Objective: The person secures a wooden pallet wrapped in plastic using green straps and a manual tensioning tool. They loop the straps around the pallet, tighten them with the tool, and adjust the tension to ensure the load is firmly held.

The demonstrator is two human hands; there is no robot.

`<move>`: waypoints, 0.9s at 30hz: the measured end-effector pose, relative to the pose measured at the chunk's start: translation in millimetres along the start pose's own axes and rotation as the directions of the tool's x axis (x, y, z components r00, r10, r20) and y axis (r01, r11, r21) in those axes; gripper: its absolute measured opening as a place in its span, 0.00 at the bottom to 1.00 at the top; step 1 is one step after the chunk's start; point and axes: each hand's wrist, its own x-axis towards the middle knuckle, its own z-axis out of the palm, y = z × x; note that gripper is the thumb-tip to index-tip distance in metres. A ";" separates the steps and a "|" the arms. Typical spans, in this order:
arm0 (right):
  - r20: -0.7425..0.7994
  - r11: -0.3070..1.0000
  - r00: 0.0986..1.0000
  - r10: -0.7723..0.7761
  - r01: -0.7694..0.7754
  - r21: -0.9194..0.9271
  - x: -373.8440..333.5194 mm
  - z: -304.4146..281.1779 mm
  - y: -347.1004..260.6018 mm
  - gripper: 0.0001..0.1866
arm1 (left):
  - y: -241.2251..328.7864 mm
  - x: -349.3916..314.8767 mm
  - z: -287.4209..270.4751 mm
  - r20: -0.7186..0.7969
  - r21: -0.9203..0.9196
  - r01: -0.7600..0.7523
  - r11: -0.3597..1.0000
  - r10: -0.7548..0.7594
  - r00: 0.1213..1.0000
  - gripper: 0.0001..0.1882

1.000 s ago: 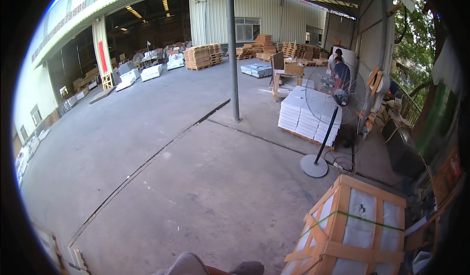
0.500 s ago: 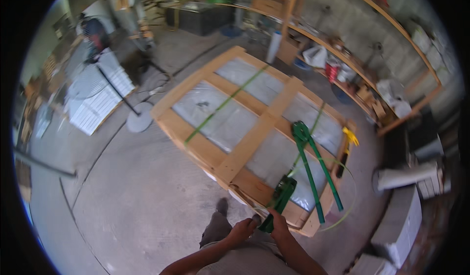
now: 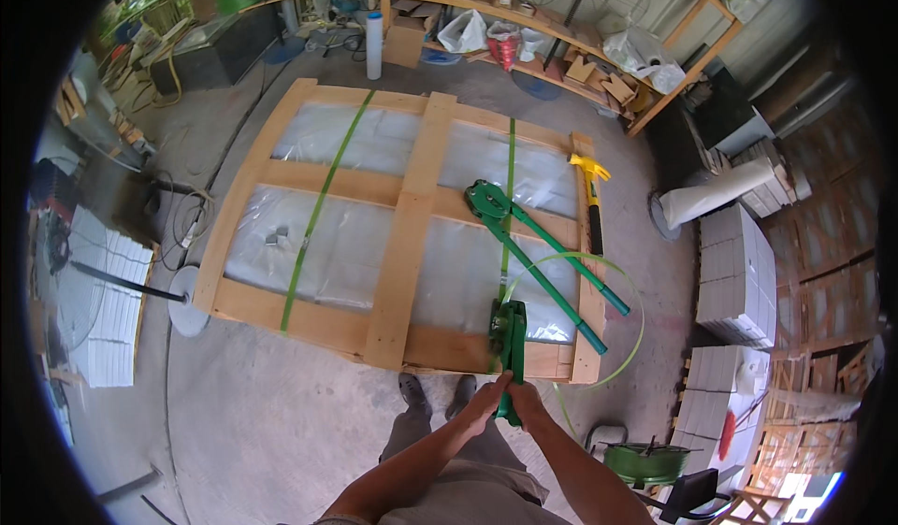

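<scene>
A green strapping tensioner (image 3: 511, 330) rests at the near edge of a wooden crate (image 3: 393, 301), in line with a green strap (image 3: 512, 160) running across its top. My right hand (image 3: 528, 407) is closed round the tensioner's near handle. My left hand (image 3: 485, 407) grips the same handle from the left, its fingertips partly hidden. Beyond the tool, a green long-handled strapping sealer (image 3: 543, 258) lies slantwise on the crate. A yellow claw hammer (image 3: 591, 193) with a black grip lies along the crate's right side. The loose strap end (image 3: 642, 315) loops out to the right.
A second green strap (image 3: 323, 193) crosses the crate's left half. A strap reel (image 3: 645, 464) stands at lower right, near stacked white boxes (image 3: 734, 282). Wooden shelves (image 3: 552, 29) line the back. To the left is a stand with a round base (image 3: 187, 301).
My view has swung to the right, so the crate now sits squarer ahead of me and the reel shows. Both hands stay at the tensioner; my left hand is now closer against its handle.
</scene>
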 end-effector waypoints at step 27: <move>-0.242 0.916 0.937 -0.254 0.152 -0.372 47.2 19.0 54.4 0.24 | -16.5 36.5 -13.1 -0.045 0.206 -0.118 0.971 0.130 0.990 0.32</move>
